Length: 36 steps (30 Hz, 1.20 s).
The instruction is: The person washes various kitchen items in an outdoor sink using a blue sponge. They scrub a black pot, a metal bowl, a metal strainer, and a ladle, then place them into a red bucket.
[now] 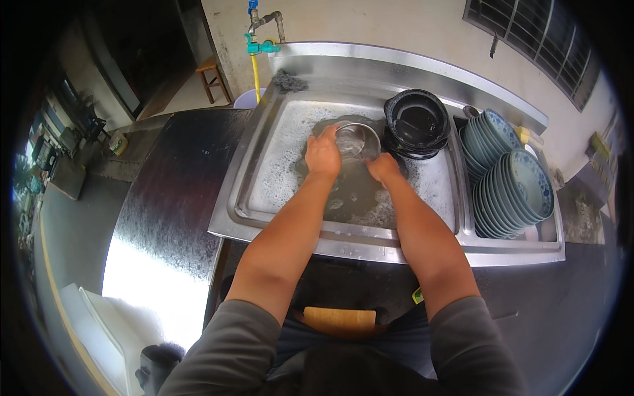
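Note:
A round metal bowl [365,140] is tilted in the soapy water of a stainless steel sink [359,241]. My left hand [324,151] grips its left rim, fingers on the edge. At the bowl's lower right, my right hand [384,167] touches the outside near the rim; its fingertips are partly hidden, so whether it grips the bowl or a cloth cannot be told. Just right of the bowl stands a stack of black bowls [417,121], partly in the water. Foam covers much of the water, which looks murky around my hands.
Stacked blue-and-white dishes [512,193] fill the smaller right basin. A dark scouring pad [290,81] lies at the sink's back left corner, near a teal tap [262,47] with a yellow hose [255,78]. A dark table [173,163] adjoins the sink's left side.

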Motion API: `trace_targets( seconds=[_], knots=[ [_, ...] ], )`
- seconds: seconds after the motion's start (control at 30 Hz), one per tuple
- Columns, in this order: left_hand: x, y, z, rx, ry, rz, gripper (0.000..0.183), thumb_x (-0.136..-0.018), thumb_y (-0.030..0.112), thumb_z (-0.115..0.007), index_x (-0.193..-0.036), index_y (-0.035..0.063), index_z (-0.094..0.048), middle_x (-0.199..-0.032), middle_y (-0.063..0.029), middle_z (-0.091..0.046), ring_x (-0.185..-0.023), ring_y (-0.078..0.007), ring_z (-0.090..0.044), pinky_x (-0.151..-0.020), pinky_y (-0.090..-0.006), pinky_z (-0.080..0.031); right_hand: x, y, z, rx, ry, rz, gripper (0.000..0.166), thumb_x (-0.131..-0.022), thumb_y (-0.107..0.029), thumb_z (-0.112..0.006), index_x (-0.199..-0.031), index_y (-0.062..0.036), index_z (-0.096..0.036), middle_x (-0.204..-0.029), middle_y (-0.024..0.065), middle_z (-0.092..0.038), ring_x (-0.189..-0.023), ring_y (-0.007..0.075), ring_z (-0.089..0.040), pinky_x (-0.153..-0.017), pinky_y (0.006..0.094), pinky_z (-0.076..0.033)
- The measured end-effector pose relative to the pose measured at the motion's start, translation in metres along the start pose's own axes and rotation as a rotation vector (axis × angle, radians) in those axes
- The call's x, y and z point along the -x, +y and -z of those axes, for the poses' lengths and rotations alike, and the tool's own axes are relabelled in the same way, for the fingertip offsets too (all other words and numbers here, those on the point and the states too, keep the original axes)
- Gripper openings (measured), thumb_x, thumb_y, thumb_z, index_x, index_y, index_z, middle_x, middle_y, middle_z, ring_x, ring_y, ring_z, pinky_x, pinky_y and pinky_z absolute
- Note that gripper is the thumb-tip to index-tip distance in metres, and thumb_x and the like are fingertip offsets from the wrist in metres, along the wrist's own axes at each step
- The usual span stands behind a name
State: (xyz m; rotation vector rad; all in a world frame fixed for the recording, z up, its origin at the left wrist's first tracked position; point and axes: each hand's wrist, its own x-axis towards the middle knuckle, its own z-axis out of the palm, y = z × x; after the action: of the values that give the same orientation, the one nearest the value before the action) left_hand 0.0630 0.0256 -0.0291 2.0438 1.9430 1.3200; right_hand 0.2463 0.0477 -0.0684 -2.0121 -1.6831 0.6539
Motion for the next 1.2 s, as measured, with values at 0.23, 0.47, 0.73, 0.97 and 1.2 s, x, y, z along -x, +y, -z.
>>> trace_targets(
  seconds=[0.23, 0.47, 0.73, 0.97, 1.2],
  knots=[
    [-0.01, -0.015, -0.004, 0.012, -0.259, 0.249, 0.033, -0.101, 0.026, -0.052, -0.13, 0.0131, -0.062, -0.115, -0.0217, -0.069, -0.107, -0.0429, -0.066, -0.093, -0.053, -0.05, -0.009, 0.006, -0.005, -0.302, -0.226, -0.163, 0.034, -0.093, -0.029, -0.064, -0.103, 0.0022, -0.071, -0.1, 0.019, -0.071, -0.083, 0.0315, -0.068, -0.074, 0.0438, -0.056],
    [-0.008, 0.016, -0.014, 0.579, -0.157, 0.579, 0.056, -0.094, 0.022, -0.056, -0.145, 0.0027, -0.043, -0.133, -0.026, -0.06, -0.12, -0.0381, -0.062, -0.099, -0.0442, -0.049, -0.006, -0.02, 0.0, -1.29, -0.413, -0.427, 0.018, -0.101, -0.016, -0.05, -0.109, -0.0047, -0.062, -0.089, 0.0105, -0.065, -0.069, 0.018, -0.06, -0.046, 0.0258, -0.047],
    [-0.015, -0.006, -0.034, 0.826, -0.405, 0.577, 0.05, -0.093, 0.02, -0.059, -0.136, -0.0006, -0.046, -0.134, -0.0234, -0.059, -0.119, -0.0339, -0.061, -0.096, -0.0422, -0.049, 0.005, -0.042, -0.008, -1.443, -0.351, -0.206, 0.019, -0.096, -0.018, -0.063, -0.11, -0.0053, -0.063, -0.094, 0.0104, -0.067, -0.073, 0.0194, -0.064, -0.052, 0.0316, -0.051],
    [-0.014, 0.029, 0.02, 0.537, -0.144, 0.296, 0.044, -0.091, 0.01, -0.057, -0.131, -0.0011, -0.045, -0.115, -0.03, -0.066, -0.111, -0.0477, -0.062, -0.095, -0.0512, -0.049, 0.006, -0.039, 0.037, -0.888, -0.015, -0.069, 0.03, -0.09, -0.029, -0.077, -0.104, -0.0023, -0.07, -0.093, 0.0049, -0.068, -0.079, 0.0194, -0.06, -0.067, 0.0367, -0.048],
    [-0.023, 0.027, 0.047, 0.288, -0.236, 0.206, 0.059, -0.089, 0.003, -0.048, -0.147, 0.007, -0.042, -0.122, -0.0272, -0.065, -0.116, -0.0442, -0.062, -0.095, -0.0486, -0.049, 0.014, -0.047, 0.058, -0.362, 0.538, 0.327, 0.046, -0.091, -0.046, -0.069, -0.096, -0.0009, -0.076, -0.092, 0.0266, -0.071, -0.086, 0.0438, -0.07, -0.076, 0.0466, -0.054]
  ],
)
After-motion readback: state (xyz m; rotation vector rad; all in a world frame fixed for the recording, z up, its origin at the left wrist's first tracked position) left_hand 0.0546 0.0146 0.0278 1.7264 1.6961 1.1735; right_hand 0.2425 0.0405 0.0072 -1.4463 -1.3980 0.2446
